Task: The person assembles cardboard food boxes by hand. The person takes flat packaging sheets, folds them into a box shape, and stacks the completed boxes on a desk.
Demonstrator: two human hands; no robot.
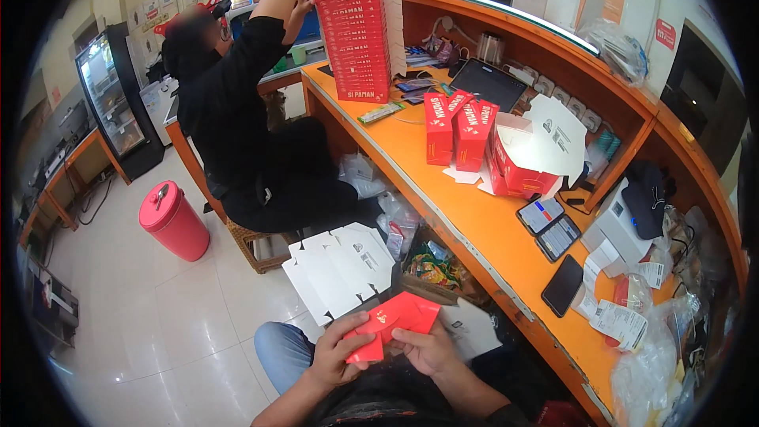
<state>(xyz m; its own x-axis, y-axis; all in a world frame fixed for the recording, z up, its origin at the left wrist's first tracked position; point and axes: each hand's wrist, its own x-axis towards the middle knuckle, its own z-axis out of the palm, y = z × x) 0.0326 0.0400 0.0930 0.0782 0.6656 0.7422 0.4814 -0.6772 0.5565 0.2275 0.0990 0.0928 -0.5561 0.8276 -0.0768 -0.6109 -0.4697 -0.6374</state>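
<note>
Flat red carton blank (393, 318) held over the lap, below the orange worktop (474, 221) edge. Left hand (341, 348) pinched on its lower-left corner; right hand (427, 348) closed on the bottom edge. Judged light, thin, bendy card w/ glossy, prob. slippery face; easily creased. Best gripped at edges/fold lines, not mid-panel. White blanks (340, 269) stacked just beside.

Pink lidded bin (172, 221) on pale floor, tall red box stack (356, 35) on orange counter (482, 229), perhaps a tablet (490, 83)

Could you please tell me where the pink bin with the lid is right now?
In the head view, the pink bin stands on the floor at left, beside the seated co-worker.
</note>
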